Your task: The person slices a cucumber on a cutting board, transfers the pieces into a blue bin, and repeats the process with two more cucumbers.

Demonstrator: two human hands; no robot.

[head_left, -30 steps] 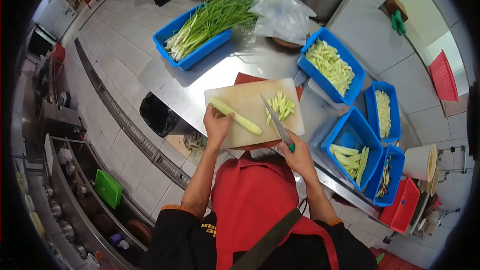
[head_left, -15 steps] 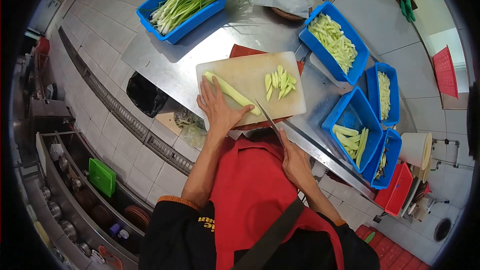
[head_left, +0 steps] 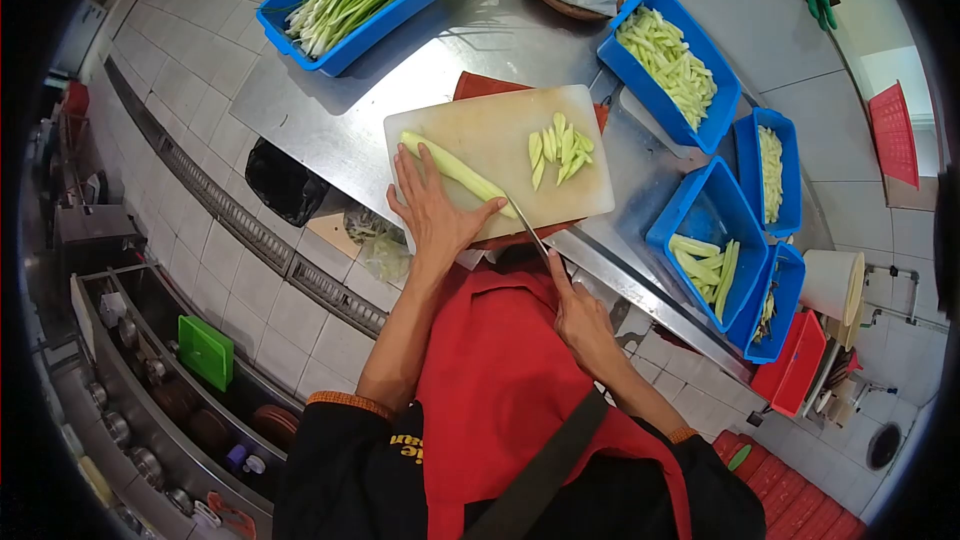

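A long, pale green peeled cucumber (head_left: 462, 172) lies slantwise on a white cutting board (head_left: 490, 120). My left hand (head_left: 437, 215) holds it down, fingers spread over its far left part and thumb by its near right end. In my right hand (head_left: 582, 325) is a kitchen knife (head_left: 528, 221), gripped by the handle with the index finger stretched forward. Its blade meets the cucumber's right end, just beside my left thumb. Several cut cucumber pieces (head_left: 572, 150) rest on the board's right side.
Beneath the board is a reddish cloth (head_left: 480, 85) on the steel table (head_left: 350, 130). A blue bin (head_left: 385, 25) of spring onions stands at the back left. On the right are a blue bin (head_left: 725, 110) of cut strips and another blue bin (head_left: 655, 235) with longer pieces.
The knife has moved left, its blade now at the cucumber's right end instead of just right of it. My right hand shifted left with it. My left hand keeps its hold.
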